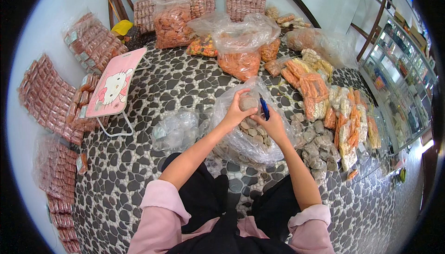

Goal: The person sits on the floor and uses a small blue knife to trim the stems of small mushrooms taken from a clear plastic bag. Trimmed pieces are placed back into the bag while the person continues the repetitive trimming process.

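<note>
Between my knees and the far bags stands a large clear plastic bag (226, 146), rolled wide, with grey-brown round chips (255, 132) inside. Above its mouth, my left hand (240, 110) is curved around a small clear packet of the same greyish chips (248, 103). My right hand (269, 116) touches the packet's lower right side and also holds a dark blue tool (265, 108), perhaps a stapler, upright against the fingers. Left of the big bag lies a pile of empty-looking clear plastic bags (176, 129). Filled packets of grey chips (318, 148) lie on the floor to the right.
A pink folding table (113, 83) stands at left, beside stacked packets of reddish snacks (52, 97). Large bags of orange snacks (240, 61) stand ahead. Bundled orange and cream snack packets (314, 92) lie at right, before a glass display cabinet (396, 83).
</note>
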The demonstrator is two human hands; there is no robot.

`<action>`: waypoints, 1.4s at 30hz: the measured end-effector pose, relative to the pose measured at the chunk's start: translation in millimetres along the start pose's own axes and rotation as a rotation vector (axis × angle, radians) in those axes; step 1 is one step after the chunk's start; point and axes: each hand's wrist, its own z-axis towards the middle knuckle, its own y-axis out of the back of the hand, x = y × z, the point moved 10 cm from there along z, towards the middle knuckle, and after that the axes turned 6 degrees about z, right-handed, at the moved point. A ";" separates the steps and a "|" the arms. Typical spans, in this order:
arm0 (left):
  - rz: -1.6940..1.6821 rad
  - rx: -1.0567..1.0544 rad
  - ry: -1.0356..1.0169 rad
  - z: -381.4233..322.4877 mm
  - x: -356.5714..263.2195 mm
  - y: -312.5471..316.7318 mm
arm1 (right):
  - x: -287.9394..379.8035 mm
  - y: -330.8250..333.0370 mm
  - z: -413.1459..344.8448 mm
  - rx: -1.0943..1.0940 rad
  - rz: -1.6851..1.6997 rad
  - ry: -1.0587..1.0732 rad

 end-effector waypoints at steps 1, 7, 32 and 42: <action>0.000 -0.013 -0.030 -1.8 -1.6 3.5 | 4.5 -2.0 -0.3 -0.020 -0.006 0.037; 0.182 -0.150 -0.033 7.0 8.1 22.5 | 20.2 -0.9 -4.4 -0.099 0.033 0.111; -0.257 -0.295 0.056 21.2 31.0 69.8 | -42.9 -29.4 -18.5 0.367 -0.654 -0.128; -0.163 -0.039 0.146 11.0 60.1 15.4 | -14.3 -9.8 5.7 0.038 0.255 -0.007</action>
